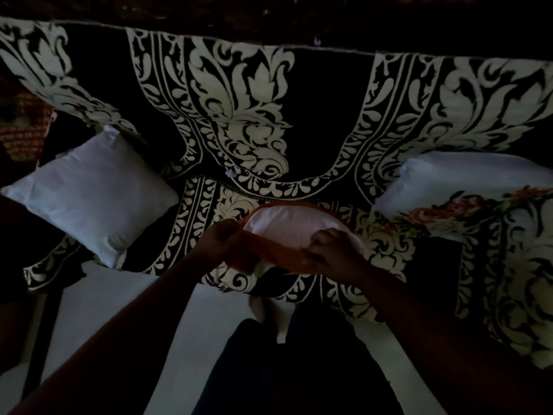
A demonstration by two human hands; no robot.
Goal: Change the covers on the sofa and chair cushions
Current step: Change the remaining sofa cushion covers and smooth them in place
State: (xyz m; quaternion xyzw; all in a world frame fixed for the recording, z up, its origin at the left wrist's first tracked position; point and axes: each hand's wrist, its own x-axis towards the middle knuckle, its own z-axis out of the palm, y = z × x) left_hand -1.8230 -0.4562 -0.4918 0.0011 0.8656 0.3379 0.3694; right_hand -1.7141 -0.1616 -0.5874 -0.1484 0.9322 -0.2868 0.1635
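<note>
On the sofa seat in front of me lies a white cushion [288, 224] partly inside an orange cover [276, 254]. My left hand [218, 239] grips the left side of the cover's open edge. My right hand [329, 250] pinches the same edge on the right. A bare white cushion [92, 194] rests on the seat at the left. Another white cushion [466, 175] lies at the right, with a flowered cover [460, 209] over its near side.
A black throw with a large cream leaf pattern [239, 115] drapes the sofa's back and seat. Pale floor [98, 304] shows below the seat edge. My dark trouser leg and foot [260, 313] stand close to the sofa. The scene is dim.
</note>
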